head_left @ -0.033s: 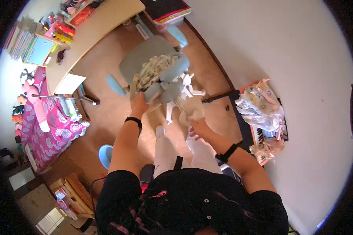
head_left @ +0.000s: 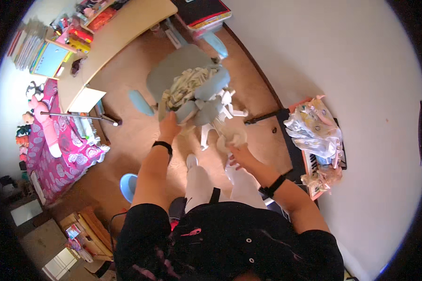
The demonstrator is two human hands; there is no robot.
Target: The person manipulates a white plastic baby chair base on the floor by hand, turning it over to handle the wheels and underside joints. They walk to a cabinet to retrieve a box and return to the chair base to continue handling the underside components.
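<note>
A desk chair (head_left: 178,65) with a grey seat, light blue armrests and white legs stands in front of me. Heaped on its seat is a crumpled cloth (head_left: 190,84) in pale and greenish stripes. My left hand (head_left: 169,125) is closed at the near left edge of the chair's blue-grey backrest, beside the cloth; its fingertips are partly hidden. Farther right and nearer to me, the curled fingers of my right hand (head_left: 241,156) are on a pale, rounded, whitish thing (head_left: 231,140). This thing is too blurred to name and lies just below the backrest.
A curved wooden desk (head_left: 122,47) with books and toys runs along the far left. Below it lies a pink patterned bedspread (head_left: 75,150) with plush toys. A blue bucket (head_left: 128,187) stands by my left arm. Bags (head_left: 314,129) lie on a keyboard (head_left: 310,164) by the right wall.
</note>
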